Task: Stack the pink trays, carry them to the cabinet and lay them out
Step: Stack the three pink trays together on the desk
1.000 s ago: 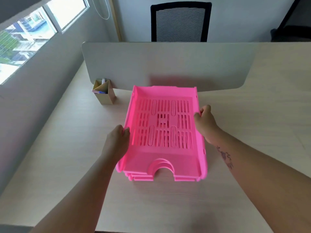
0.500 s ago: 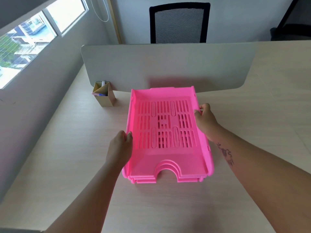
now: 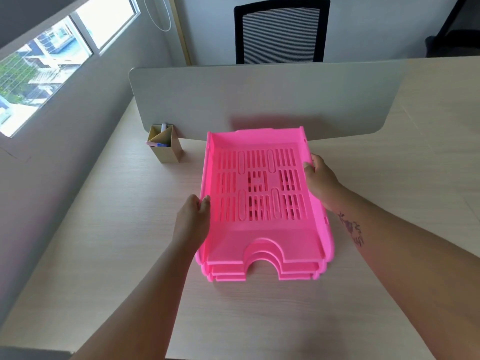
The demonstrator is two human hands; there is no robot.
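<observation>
Three pink slotted trays (image 3: pixel 259 245) are nested in one stack over the middle of the desk, arched notches toward me. My left hand (image 3: pixel 193 216) grips the stack's left rim, thumb on the inner side. My right hand (image 3: pixel 320 181) grips the right rim further back. The stack's front end looks slightly raised off the wood; whether the far end touches the desk I cannot tell.
A light wooden desk (image 3: pixel 104 229) carries a grey divider panel (image 3: pixel 259 100) just behind the trays. A cardboard pen holder (image 3: pixel 165 145) stands at the left by the panel. A black mesh chair (image 3: pixel 281 31) is beyond it, a window at the far left.
The stack has shifted a little to the right and toward me, its front end lifting, with both hands staying on its rims.
</observation>
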